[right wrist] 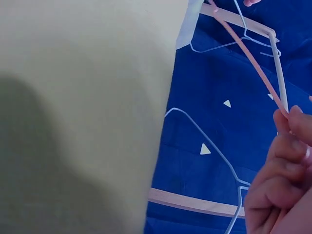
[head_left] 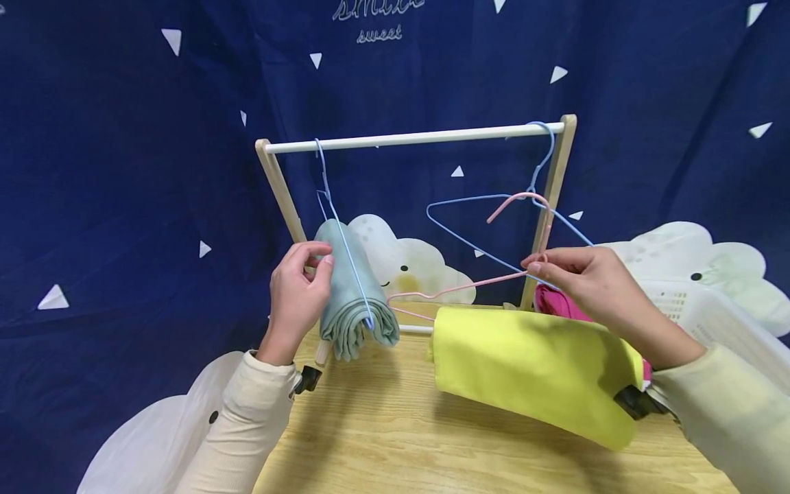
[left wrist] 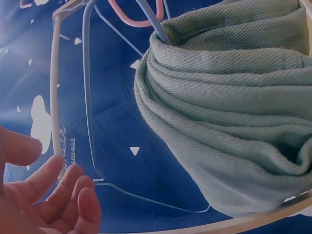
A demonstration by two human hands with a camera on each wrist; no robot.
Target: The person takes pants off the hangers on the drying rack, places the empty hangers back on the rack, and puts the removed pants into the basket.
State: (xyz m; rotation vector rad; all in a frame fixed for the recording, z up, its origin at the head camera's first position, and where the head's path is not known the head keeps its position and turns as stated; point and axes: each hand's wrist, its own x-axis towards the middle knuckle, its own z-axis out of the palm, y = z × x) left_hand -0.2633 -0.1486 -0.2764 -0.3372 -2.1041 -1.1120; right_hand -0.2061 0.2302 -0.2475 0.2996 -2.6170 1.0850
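Note:
My right hand (head_left: pixel 586 281) pinches a pink hanger (head_left: pixel 548 223) just below its hook, between thumb and fingers. Over this hanger's lower bar hangs a folded yellow cloth (head_left: pixel 524 370), which fills the left of the right wrist view. A grey-green folded cloth (head_left: pixel 342 291) drapes over a blue hanger (head_left: pixel 324 165), whose hook sits on the rail's left end. My left hand (left wrist: pixel 53 195) is beside that cloth with loosely bent fingers and holds nothing. A second blue hanger (head_left: pixel 463 200) hangs bare at the rail's right end, behind the pink one.
The small rack has a white rail (head_left: pixel 420 138) between wooden side posts and stands on a wood-grain table (head_left: pixel 370 439). At the right, a white basket (head_left: pixel 710 315) stands behind my right forearm. Part of a magenta cloth (head_left: pixel 558 302) shows beside it. A dark blue printed curtain (head_left: pixel 154 171) hangs behind.

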